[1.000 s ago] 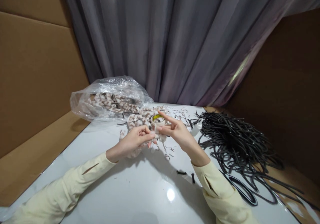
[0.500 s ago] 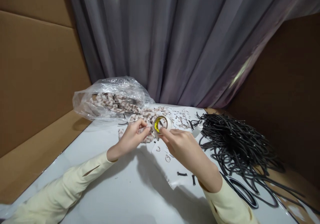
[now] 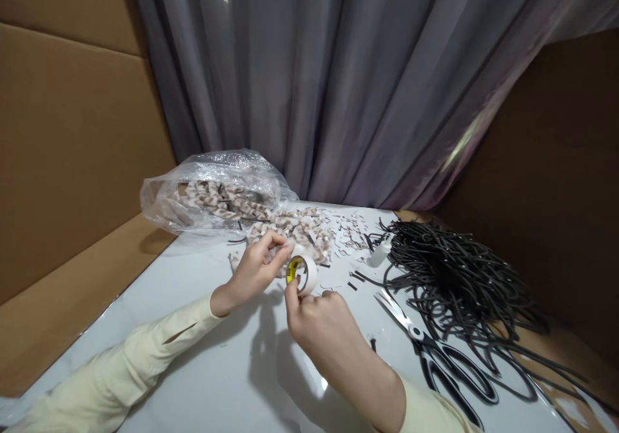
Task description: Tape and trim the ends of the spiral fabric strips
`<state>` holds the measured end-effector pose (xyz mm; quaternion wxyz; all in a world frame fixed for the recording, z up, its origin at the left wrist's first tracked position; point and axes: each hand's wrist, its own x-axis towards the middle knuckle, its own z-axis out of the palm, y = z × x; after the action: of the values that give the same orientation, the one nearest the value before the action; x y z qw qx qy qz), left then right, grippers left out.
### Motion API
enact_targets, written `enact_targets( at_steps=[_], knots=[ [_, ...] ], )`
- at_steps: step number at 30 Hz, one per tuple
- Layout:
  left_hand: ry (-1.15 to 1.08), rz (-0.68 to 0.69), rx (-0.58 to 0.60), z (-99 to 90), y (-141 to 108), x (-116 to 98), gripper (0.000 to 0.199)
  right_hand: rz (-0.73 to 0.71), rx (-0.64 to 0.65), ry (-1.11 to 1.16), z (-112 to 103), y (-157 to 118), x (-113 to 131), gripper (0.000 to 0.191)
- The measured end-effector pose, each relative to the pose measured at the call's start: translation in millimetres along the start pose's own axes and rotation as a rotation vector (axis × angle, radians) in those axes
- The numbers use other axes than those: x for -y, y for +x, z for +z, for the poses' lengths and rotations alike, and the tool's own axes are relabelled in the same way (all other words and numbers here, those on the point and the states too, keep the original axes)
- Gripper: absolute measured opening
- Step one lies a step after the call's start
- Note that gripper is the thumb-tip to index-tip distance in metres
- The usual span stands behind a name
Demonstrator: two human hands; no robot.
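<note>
My right hand [image 3: 322,320] grips a roll of white tape [image 3: 309,278] with a yellow-printed inner core, the thumb hooked inside the ring. Just above and to the left, my left hand [image 3: 258,265] is closed in a pinch. A small white strip at its fingertips looks like the tape's free end, though the detail is faint. Behind both hands lies a heap of brown-and-white fluffy fabric pieces [image 3: 309,233]. Scissors [image 3: 416,335] with black-and-white handles lie to the right of my right forearm, blades slightly apart.
A clear plastic bag [image 3: 213,168] holds more fluffy pieces at back left. Black cords [image 3: 454,271] pile up on the right, beside a small white bottle [image 3: 381,251]. Short black offcuts [image 3: 353,286] dot the white table [image 3: 193,355]. Cardboard walls [image 3: 72,142] flank it; a grey curtain [image 3: 290,84] hangs behind.
My right hand has come down and to the left with the tape roll, uncovering more of the scissors and the bottle. My left hand has stayed nearly in place.
</note>
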<state>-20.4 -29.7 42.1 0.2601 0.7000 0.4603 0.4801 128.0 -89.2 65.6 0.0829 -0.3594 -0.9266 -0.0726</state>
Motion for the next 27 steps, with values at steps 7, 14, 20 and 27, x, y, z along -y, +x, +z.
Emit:
enact_targets(
  at_steps=[7, 14, 20, 27],
  knots=[
    [0.017, 0.119, 0.057, -1.2, -1.1, 2.2, 0.015, 0.02, -0.409, 0.109, -33.0, -14.5, -10.3, 0.029],
    [0.088, 0.267, 0.12, 0.6, -7.2, 0.9, 0.009, 0.321, -0.366, 0.684, -28.2, 9.4, -67.2, 0.023],
    [0.118, 0.276, 0.001, 2.4, -7.8, 7.1, 0.009, 0.515, -0.516, 0.661, -21.5, 12.0, -61.6, 0.037],
    [0.187, 0.342, -0.196, 2.4, -4.4, 12.1, 0.007, 0.49, -0.239, 1.195, -3.4, 22.6, -49.1, 0.028]
  ],
)
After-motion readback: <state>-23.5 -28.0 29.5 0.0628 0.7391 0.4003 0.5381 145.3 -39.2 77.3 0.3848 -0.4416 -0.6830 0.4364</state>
